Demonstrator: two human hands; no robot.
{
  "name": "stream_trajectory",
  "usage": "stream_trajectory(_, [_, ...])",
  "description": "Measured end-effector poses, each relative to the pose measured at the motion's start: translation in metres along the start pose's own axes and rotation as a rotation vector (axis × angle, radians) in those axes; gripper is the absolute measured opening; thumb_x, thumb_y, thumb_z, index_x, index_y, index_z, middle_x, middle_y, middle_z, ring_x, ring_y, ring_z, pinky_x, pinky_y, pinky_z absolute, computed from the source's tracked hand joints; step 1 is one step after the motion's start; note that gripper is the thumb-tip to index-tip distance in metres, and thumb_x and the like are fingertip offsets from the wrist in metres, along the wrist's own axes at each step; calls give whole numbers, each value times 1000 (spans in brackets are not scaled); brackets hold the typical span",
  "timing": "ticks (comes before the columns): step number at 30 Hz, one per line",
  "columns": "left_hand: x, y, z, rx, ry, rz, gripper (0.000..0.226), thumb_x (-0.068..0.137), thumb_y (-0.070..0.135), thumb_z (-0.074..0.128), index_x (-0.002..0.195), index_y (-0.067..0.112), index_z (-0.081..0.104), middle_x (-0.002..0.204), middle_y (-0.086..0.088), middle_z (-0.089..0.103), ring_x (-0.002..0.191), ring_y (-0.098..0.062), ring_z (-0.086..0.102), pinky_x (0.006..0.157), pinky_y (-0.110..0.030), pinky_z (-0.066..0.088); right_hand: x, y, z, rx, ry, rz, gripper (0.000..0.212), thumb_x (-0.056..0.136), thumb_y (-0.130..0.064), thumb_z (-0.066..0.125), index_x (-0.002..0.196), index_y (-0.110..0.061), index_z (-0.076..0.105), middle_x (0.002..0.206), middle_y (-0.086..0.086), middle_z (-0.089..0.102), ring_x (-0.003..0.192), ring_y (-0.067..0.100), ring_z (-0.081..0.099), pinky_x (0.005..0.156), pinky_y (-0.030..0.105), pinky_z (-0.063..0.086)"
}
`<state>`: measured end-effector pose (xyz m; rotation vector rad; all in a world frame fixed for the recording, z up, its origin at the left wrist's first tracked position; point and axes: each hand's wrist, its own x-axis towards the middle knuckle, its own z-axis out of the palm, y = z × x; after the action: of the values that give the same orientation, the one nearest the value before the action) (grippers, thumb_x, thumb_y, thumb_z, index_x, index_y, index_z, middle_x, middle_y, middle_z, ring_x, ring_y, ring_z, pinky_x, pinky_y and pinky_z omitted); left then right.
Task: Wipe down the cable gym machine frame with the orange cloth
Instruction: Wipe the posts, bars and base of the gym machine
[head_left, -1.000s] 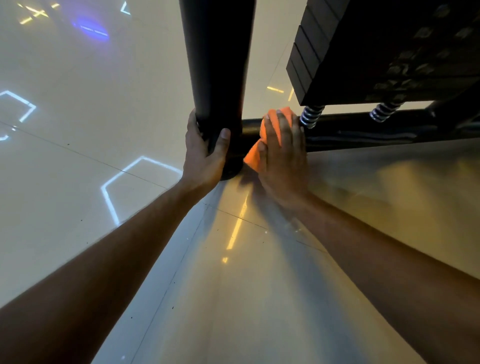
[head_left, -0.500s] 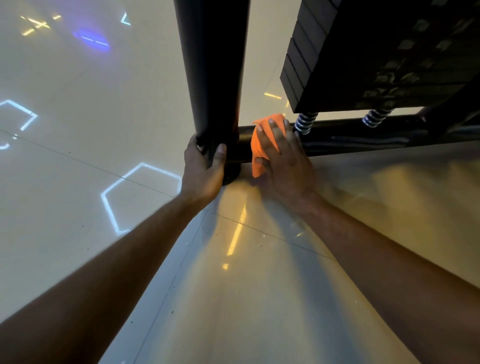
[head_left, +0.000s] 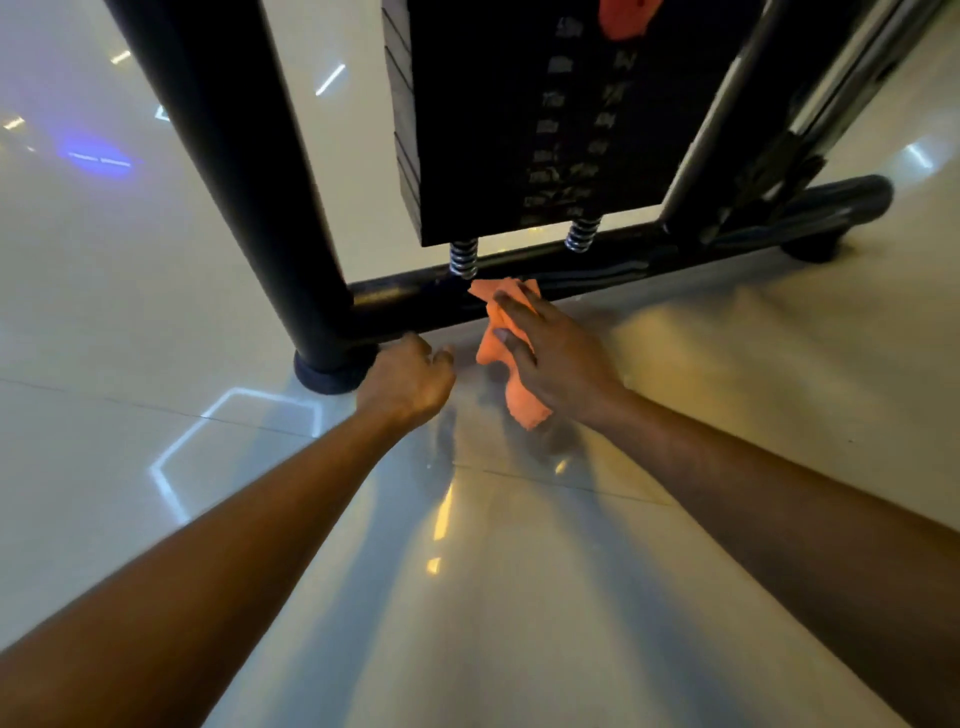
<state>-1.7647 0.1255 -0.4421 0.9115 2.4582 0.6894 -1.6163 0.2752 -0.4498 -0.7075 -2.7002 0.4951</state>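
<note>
The machine's black frame has a thick upright post and a low base bar running right along the floor. The orange cloth lies against the base bar just below the left spring, its lower end hanging toward the floor. My right hand lies over the cloth with straight fingers and presses its top against the bar. Beside the post's rubber foot is my left hand, its fingers loosely curled and holding nothing.
A black weight stack hangs over the base bar on two coil springs. Chrome guide rods slant up at the right. The bar's far end rests on another foot. Glossy pale floor tiles surround the machine.
My left hand has let go of the upright post and dropped beside its foot. My right hand has slid the cloth to the right along the base bar. The view has tilted up.
</note>
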Motion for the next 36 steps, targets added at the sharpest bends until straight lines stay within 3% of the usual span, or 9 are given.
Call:
stream_trajectory(3, [-5,25,5,-4,41,75,47,107,53,51,129,13,65,127,-6,71,113,-28,68,95,-43,55,-9,16,-19,35,53,32,51,114,-32,48,163,-27,38,164,10,47,145,35,51,103,46,49])
stream_trajectory(7, [5,27,3,21,79,220,39,108,48,54,132,18,61,124,-3,70,112,-23,68,97,-47,57,-10,28,-22,133,31,92,49,109,-38,58,151,-26,36,138,13,63,112,34,66,81,39,48])
stream_trajectory(10, [26,16,-4,41,177,303,32,106,41,56,126,17,63,117,-5,69,107,-27,67,91,-47,57,0,27,-11,141,69,29,41,111,-32,59,146,-13,49,152,11,53,132,29,56,98,34,43])
stream_trajectory(14, [59,10,-13,208,308,357,29,106,31,53,127,14,65,120,-12,63,111,-33,59,90,-48,46,41,25,10,118,322,39,33,111,-28,60,137,-8,64,148,11,53,133,26,55,113,31,42])
stream_trajectory(16, [73,8,-16,245,317,381,29,107,29,52,128,14,66,121,-12,62,110,-34,57,91,-47,43,58,28,29,-18,370,20,36,112,-31,57,141,-11,66,155,12,54,144,32,50,122,42,39])
stream_trajectory(19, [88,1,-16,181,266,431,29,108,26,51,129,13,65,120,-12,59,107,-31,57,85,-39,41,53,36,67,-182,263,-28,56,116,-33,43,168,-13,35,178,15,22,167,38,14,132,58,21])
stream_trajectory(21, [96,-4,-15,116,239,436,29,107,23,52,131,14,64,122,-10,58,111,-29,57,84,-37,42,48,47,82,-222,247,-70,63,117,-31,40,172,-9,20,180,18,8,167,40,2,132,62,16])
stream_trajectory(31, [110,-4,-24,195,85,462,49,91,29,46,138,18,59,125,-13,60,111,-35,58,90,-46,46,73,2,109,0,400,120,60,116,-39,38,169,-10,32,180,19,9,167,41,-2,132,65,8])
stream_trajectory(36, [110,-13,-25,143,63,498,58,95,25,39,149,16,58,142,-9,64,127,-32,60,106,-44,47,61,43,105,-197,366,29,70,114,-44,50,171,-10,26,179,21,15,167,43,6,130,68,11])
